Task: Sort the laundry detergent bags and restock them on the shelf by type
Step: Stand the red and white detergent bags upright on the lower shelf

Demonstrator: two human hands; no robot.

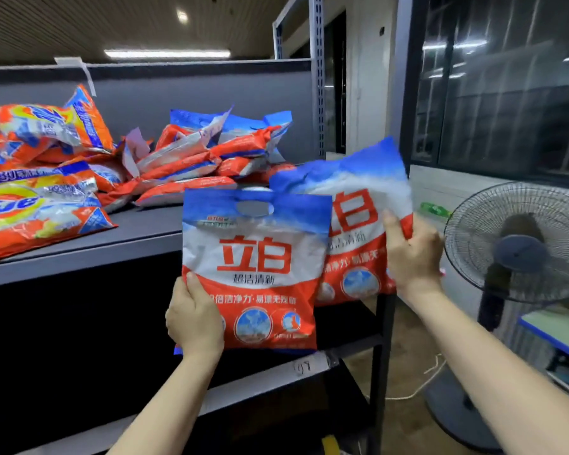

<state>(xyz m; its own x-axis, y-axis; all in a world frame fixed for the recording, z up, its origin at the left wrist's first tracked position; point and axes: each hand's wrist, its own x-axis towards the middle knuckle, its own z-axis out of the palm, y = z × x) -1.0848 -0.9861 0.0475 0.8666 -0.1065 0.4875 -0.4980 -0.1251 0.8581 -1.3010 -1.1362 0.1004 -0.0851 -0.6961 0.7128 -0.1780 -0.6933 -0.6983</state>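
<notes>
The left hand (194, 318) has its grip closed on the lower left corner of a red, white and blue detergent bag (255, 270), thumb laid across the front and the fingers curled out of sight behind, so the bag stands upright above the grip with its cut-out handle at the top. The right hand (413, 251) pinches the right edge of a second bag of the same print (352, 205), thumb on the front and fingers wrapped round the back; this bag leans to the left of that grip, tilted, and its lower left part is hidden behind the first bag. Both bags hang in the air in front of the shelf (138, 238), clear of its top board. Up and to the left of the left grip, on that board, lies a loose heap of matching red and blue bags (207, 159), and farther left again a pile of orange bags with yellow and blue print (37, 198), some stacked, one propped against the grey back panel. Below the left grip runs a lower shelf rail (276, 372) with a handwritten mark. To the right of the right grip stands a floor fan (519, 244), and a white cord (427, 379) trails on the floor beneath that arm.
</notes>
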